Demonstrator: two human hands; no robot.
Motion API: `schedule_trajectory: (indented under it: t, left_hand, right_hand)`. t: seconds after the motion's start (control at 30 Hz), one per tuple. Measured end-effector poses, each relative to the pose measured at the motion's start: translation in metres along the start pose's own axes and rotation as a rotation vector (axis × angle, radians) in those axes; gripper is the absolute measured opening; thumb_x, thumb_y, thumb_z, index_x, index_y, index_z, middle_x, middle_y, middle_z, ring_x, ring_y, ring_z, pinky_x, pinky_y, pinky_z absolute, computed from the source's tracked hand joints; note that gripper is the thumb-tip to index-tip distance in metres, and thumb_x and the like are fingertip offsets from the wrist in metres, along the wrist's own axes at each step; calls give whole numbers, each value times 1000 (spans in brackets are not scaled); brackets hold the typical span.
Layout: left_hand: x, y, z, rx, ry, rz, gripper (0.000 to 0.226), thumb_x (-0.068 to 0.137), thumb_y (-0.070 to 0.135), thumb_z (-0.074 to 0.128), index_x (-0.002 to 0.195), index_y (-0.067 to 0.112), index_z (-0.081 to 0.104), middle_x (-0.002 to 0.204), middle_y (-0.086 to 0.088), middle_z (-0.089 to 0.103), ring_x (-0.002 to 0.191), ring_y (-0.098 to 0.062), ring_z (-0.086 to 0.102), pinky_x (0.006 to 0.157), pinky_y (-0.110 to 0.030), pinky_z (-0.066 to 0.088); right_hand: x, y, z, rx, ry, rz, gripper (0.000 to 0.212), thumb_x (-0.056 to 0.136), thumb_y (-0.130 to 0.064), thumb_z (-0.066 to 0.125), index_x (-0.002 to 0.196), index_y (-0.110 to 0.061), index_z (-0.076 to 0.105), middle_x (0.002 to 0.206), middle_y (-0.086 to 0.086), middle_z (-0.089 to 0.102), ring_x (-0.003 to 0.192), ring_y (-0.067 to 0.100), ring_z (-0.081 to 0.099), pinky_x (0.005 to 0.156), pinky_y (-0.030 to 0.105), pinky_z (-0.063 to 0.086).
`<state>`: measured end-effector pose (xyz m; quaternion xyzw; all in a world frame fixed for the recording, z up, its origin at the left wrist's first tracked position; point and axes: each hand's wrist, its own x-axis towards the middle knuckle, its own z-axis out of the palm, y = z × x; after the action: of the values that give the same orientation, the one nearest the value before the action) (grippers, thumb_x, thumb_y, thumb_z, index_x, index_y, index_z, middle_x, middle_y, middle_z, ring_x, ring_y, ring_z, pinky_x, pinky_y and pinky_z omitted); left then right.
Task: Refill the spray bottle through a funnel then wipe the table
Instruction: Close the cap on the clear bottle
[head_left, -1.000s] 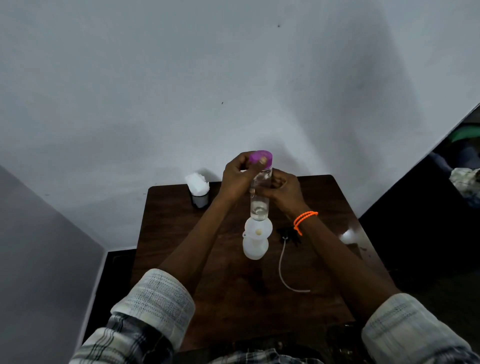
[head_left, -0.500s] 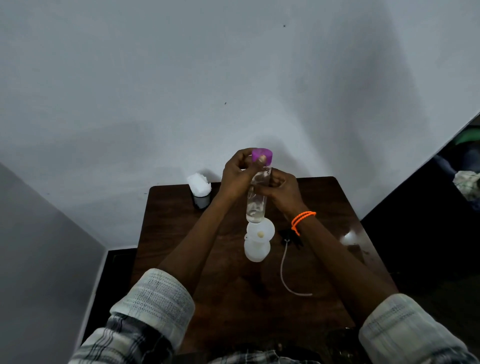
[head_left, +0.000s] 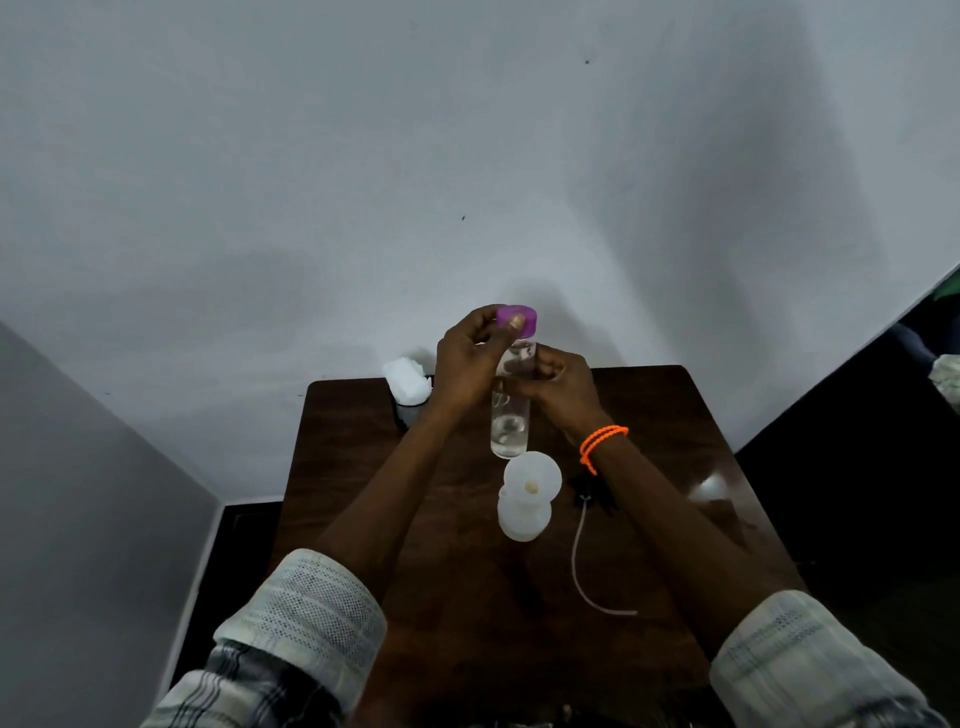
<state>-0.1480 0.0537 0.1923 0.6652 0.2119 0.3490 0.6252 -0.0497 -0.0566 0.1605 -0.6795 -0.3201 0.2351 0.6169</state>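
A clear water bottle with a purple cap is held upright above the dark wooden table. My left hand grips the cap with its fingertips. My right hand is wrapped around the bottle's middle. A little water shows in the bottle's lower part. Just in front of it stands a white spray bottle with a white funnel in its neck. The black spray head with its thin white tube lies on the table to the right.
A dark cup holding white tissue stands at the table's back left corner, against the grey wall. A small bright glare spot shows near the table's right edge. Dark floor lies to both sides of the table.
The bottle has stayed above the funnel in both hands. My left fingers have shifted a little round the purple cap. The view has tilted slightly.
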Motion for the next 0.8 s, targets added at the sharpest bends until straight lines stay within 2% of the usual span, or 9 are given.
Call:
schedule_trajectory:
  t: [0.07,0.23,0.4,0.47,0.53,0.67,0.8]
  left_hand:
    - [3,-1,-4,-1,-14,11,22,97,30,67,111,16,75,102,3,78,100,-12,72,91,-32,56]
    - [34,-8,-23,108,-52,3,26,88,33,76,111,22,75,101,3,78,101,-16,72,96,-43,55]
    - [63,-27,-43,308,-162,-4,32,82,35,83,111,25,74,99,7,77,96,-8,72,90,-26,56]
    - [74,-39,-48,363,-205,-4,32,83,36,82,112,26,73,101,10,77,98,-3,71,89,-19,53]
    - [86,-56,-53,408,-236,-27,33,82,35,83,113,26,74,105,12,76,101,0,70,90,-17,51]
    - [103,-95,-62,442,-209,-108,45,74,25,89,116,23,73,108,11,75,99,1,70,86,-10,48]
    - [106,-126,-66,492,-199,-146,52,75,11,87,124,13,69,107,8,71,96,-2,66,81,1,41]
  right_hand:
    - [8,-1,3,-22,-22,3,36,67,-10,93,101,-15,80,97,6,80,96,25,77,93,52,59]
    - [41,0,11,-129,-48,13,38,63,-23,94,97,-19,77,94,0,80,93,19,76,90,44,60]
    - [85,14,24,-395,-60,114,37,63,-30,94,94,-19,77,89,-5,77,85,9,72,80,32,59]
    - [99,21,31,-429,-71,116,44,61,-30,93,101,-21,77,93,-5,77,87,11,71,75,25,56]
    - [112,32,40,-440,-68,114,52,60,-23,93,110,-21,76,99,-3,77,89,12,70,70,16,49]
    - [131,61,58,-477,-53,146,51,64,-16,90,111,-14,72,105,7,76,94,23,69,76,22,47]
    - [142,86,71,-544,-78,178,45,68,-14,88,109,-8,71,106,12,75,98,30,69,74,22,41]
